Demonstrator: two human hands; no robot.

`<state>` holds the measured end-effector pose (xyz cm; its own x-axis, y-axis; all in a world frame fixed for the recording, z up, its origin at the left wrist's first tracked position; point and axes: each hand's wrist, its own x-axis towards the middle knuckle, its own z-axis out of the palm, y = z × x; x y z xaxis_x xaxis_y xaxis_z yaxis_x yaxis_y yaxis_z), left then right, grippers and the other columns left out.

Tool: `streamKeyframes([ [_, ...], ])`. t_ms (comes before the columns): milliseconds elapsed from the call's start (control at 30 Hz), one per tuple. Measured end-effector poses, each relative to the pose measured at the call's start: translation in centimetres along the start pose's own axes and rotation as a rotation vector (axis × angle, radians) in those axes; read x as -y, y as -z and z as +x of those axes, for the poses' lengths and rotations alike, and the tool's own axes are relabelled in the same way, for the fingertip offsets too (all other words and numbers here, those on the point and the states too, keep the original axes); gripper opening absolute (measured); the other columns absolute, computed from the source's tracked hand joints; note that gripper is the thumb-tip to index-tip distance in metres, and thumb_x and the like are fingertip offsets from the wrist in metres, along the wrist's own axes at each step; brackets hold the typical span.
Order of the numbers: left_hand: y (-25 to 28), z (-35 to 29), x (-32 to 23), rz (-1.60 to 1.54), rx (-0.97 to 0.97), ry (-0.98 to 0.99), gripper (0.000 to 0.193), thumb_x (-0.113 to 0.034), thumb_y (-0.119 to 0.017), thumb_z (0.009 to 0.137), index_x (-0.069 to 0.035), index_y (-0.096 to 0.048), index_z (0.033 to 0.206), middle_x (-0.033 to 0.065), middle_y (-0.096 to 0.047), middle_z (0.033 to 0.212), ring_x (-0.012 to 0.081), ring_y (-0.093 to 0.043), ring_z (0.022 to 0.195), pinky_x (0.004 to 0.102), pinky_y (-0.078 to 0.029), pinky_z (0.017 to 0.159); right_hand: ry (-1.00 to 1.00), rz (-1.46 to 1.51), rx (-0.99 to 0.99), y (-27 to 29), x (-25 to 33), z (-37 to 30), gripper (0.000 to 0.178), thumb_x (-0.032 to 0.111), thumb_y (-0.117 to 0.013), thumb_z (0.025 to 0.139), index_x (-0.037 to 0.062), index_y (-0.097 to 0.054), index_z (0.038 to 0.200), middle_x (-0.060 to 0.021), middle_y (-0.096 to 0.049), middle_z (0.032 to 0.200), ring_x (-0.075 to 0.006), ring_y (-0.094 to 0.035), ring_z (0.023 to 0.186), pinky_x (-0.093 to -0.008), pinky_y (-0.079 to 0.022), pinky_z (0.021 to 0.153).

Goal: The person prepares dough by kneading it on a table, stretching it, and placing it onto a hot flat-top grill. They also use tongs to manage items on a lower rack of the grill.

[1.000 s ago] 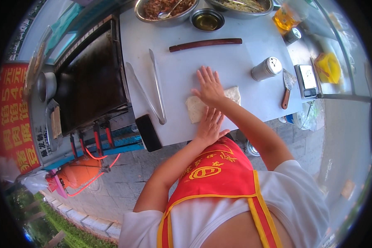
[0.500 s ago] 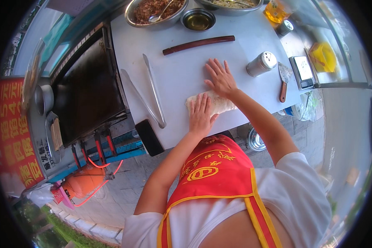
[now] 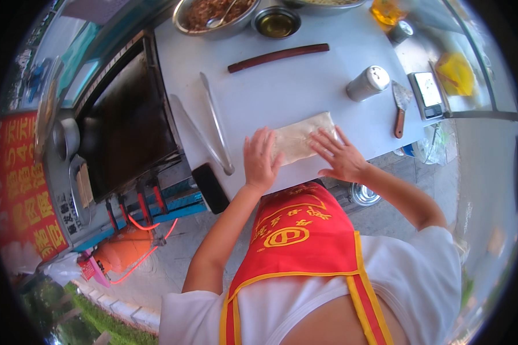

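Observation:
A pale, flattened oblong of dough (image 3: 296,140) lies on the metal worktop (image 3: 259,95) near its front edge. My left hand (image 3: 261,160) rests at the dough's left end, its fingers stretched out and pointing away from me. Over the right part of the dough my right hand (image 3: 341,154) lies with its fingers spread, the fingertips on the surface. Neither hand grips anything. Beyond the dough lies a dark brown wooden rolling pin (image 3: 278,57). Long metal tongs (image 3: 220,129) lie spread apart to the left of my left hand.
A metal shaker (image 3: 367,84), a wooden-handled scraper (image 3: 399,112) and a scale (image 3: 426,93) are on the right. Bowls of reddish filling (image 3: 213,12) and oil (image 3: 276,24) stand at the back. A black phone (image 3: 210,188) lies at the front left edge, near a dark griddle (image 3: 124,123).
My right hand has come back from the bare worktop beyond the dough onto its right part. My left hand has slid left to the end, and more of the dough now shows.

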<state>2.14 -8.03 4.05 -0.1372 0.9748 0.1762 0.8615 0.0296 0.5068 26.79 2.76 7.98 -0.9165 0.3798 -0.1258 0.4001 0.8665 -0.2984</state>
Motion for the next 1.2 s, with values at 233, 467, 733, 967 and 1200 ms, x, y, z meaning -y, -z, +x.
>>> streamKeyframes([
  [233,-1.4,0.1,5.1,-0.200,-0.043,0.322,0.010,-0.017,-0.068,0.079,-0.010,-0.063,0.085,0.0020,-0.063,0.077,0.0235,-0.060,0.078,0.0389,-0.041,0.074,-0.752,-0.279,-0.707,-1.5,-8.3,-4.7,0.043,0.014,-0.072,0.077,0.0085,-0.055,0.117,-0.0145,-0.054,0.120,-0.0364,-0.048,0.116,-0.0474,-0.038,0.098],
  [467,-1.7,1.7,4.2,-0.113,0.002,0.315,0.009,-0.018,-0.068,0.077,-0.010,-0.063,0.079,0.0026,-0.062,0.074,0.0233,-0.060,0.079,0.0398,-0.039,0.074,-1.395,-0.149,-0.504,-4.1,-17.6,-8.6,0.061,0.044,-0.061,0.084,0.0003,-0.049,0.125,-0.0221,-0.054,0.118,-0.0406,-0.050,0.112,-0.0470,-0.042,0.092],
  [733,-2.4,1.3,6.3,-0.200,-0.119,0.299,0.006,-0.010,-0.066,0.079,-0.005,-0.063,0.079,0.0079,-0.062,0.073,0.0248,-0.062,0.066,0.0363,-0.049,0.061,-1.119,-0.044,-0.737,-2.5,-14.6,-17.7,0.035,0.025,-0.057,0.087,-0.0047,-0.060,0.105,-0.0238,-0.062,0.091,-0.0428,-0.060,0.084,-0.0484,-0.047,0.076],
  [967,-2.0,1.1,6.6,-0.374,-0.122,0.454,0.006,-0.013,-0.064,0.081,-0.008,-0.061,0.080,0.0090,-0.062,0.080,0.0304,-0.061,0.076,0.0426,-0.048,0.068,-0.606,0.421,-0.306,10.1,5.3,-2.3,0.037,-0.004,-0.063,0.076,0.0063,-0.062,0.112,-0.0065,-0.056,0.095,-0.0172,-0.061,0.073,-0.0273,-0.049,0.066],
  [1200,-1.8,1.4,6.1,-0.304,-0.067,0.421,0.008,-0.013,-0.062,0.082,-0.005,-0.061,0.083,0.0119,-0.063,0.085,0.0315,-0.061,0.077,0.0422,-0.049,0.067,-0.170,-0.155,0.092,8.1,6.7,10.2,0.024,0.010,-0.065,0.077,0.0125,-0.069,0.100,-0.0099,-0.059,0.088,-0.0300,-0.062,0.069,-0.0402,-0.050,0.062],
])
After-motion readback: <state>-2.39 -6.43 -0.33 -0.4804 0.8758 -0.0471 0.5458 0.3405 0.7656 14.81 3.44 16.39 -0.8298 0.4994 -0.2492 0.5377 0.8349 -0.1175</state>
